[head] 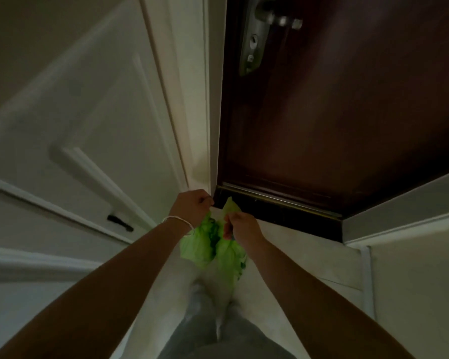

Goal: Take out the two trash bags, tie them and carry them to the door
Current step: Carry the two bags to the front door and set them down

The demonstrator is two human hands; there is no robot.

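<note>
Two light green trash bags hang side by side in front of me, just short of the dark brown door (pixel 335 120). My left hand (pixel 192 207), with a white band at the wrist, grips the top of the left green bag (pixel 196 244). My right hand (pixel 240 225) grips the top of the right green bag (pixel 230 255), and a green flap sticks up above its fingers. Both bags hang above the pale floor, close to the door's threshold (pixel 278 200). Whether the bags are knotted is hidden by my fingers.
A white panelled door (pixel 83 120) stands to the left, with a black handle (pixel 120 223) low on a white cabinet front. The brown door carries a metal lock plate and handle (pixel 257 35). A white wall and skirting (pixel 405 218) close the right side. My grey-trousered legs (pixel 213 320) are below.
</note>
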